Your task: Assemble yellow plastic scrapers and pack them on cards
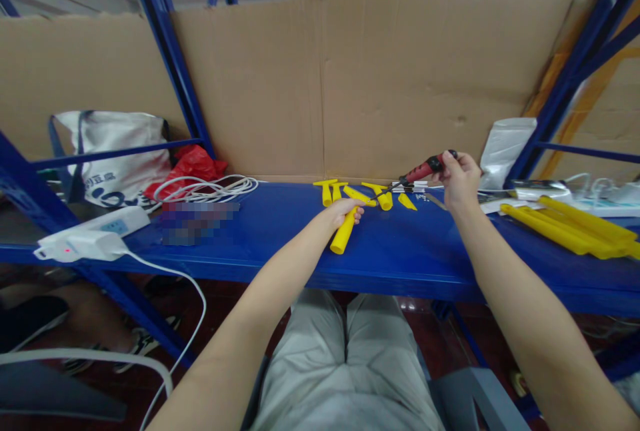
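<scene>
1. Pinching the red-and-black tool (423, 170) by its rear end, right hand (460, 176) angled it down-left.
2. Left hand (347, 210) had its fingers wrapped round a yellow tube (342, 239), over the worktop (280, 238) near its front edge.
3. Tool tip sat by left hand; couldn't tell contact.
4. Small yellow parts (385, 200) lay just behind.

Small yellow pieces (385, 202) are spread on the blue shelf (273, 224) near frame centre; yellow bars (547, 228) are laid at right, a white cable (235, 186), apparently, at left.
</scene>
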Action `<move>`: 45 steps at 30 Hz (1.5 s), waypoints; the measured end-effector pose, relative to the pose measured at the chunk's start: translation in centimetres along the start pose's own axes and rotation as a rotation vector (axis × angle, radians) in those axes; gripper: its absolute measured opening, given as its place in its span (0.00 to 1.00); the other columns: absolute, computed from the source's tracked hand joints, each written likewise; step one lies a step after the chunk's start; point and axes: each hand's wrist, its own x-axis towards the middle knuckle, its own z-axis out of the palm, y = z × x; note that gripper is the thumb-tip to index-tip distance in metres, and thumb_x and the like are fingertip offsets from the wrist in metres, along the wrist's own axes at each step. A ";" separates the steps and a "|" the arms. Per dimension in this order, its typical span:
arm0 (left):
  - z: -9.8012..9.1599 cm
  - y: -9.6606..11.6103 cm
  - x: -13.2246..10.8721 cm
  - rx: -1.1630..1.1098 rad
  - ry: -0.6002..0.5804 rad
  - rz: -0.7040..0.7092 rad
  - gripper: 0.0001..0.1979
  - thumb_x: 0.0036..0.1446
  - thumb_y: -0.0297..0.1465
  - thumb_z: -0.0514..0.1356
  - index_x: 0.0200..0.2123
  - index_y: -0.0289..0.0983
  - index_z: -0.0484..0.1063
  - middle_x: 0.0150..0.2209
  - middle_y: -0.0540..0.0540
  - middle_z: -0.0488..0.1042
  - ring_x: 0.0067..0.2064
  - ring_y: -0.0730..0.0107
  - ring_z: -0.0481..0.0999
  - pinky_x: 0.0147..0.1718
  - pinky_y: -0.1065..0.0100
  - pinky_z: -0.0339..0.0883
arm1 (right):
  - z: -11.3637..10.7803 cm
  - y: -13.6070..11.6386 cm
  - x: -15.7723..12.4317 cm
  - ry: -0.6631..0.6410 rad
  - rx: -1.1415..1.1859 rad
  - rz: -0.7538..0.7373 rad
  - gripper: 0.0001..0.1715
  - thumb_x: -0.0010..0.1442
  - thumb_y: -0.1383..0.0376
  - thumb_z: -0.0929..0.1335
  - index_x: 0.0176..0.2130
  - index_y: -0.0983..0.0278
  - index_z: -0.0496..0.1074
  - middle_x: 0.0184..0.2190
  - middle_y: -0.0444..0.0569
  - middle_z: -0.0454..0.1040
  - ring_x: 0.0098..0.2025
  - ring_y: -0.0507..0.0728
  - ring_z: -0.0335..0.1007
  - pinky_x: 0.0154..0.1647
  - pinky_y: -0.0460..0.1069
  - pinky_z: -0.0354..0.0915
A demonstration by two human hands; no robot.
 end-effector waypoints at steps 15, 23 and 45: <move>0.0 -0.1 0.1 -0.012 -0.034 0.003 0.08 0.59 0.23 0.54 0.27 0.37 0.59 0.15 0.58 0.56 0.13 0.84 0.52 0.13 0.79 0.46 | 0.1 0.3 0.1 -0.002 -0.042 0.014 0.31 0.51 0.38 0.61 0.42 0.58 0.63 0.27 0.46 0.68 0.25 0.56 0.68 0.25 0.52 0.64; -0.1 -0.2 0.1 0.003 -0.037 0.016 0.09 0.60 0.23 0.52 0.27 0.37 0.59 0.14 0.58 0.56 0.13 0.84 0.52 0.13 0.80 0.46 | 0.3 0.5 0.2 0.000 0.000 0.009 0.30 0.51 0.40 0.63 0.42 0.58 0.63 0.27 0.47 0.69 0.23 0.55 0.66 0.23 0.52 0.62; -0.1 -0.1 0.0 0.024 -0.057 0.022 0.09 0.61 0.23 0.50 0.28 0.37 0.58 0.14 0.58 0.56 0.13 0.84 0.53 0.13 0.80 0.48 | 0.2 0.3 0.0 0.016 0.025 -0.028 0.28 0.51 0.40 0.63 0.39 0.58 0.63 0.27 0.47 0.68 0.23 0.55 0.66 0.24 0.52 0.61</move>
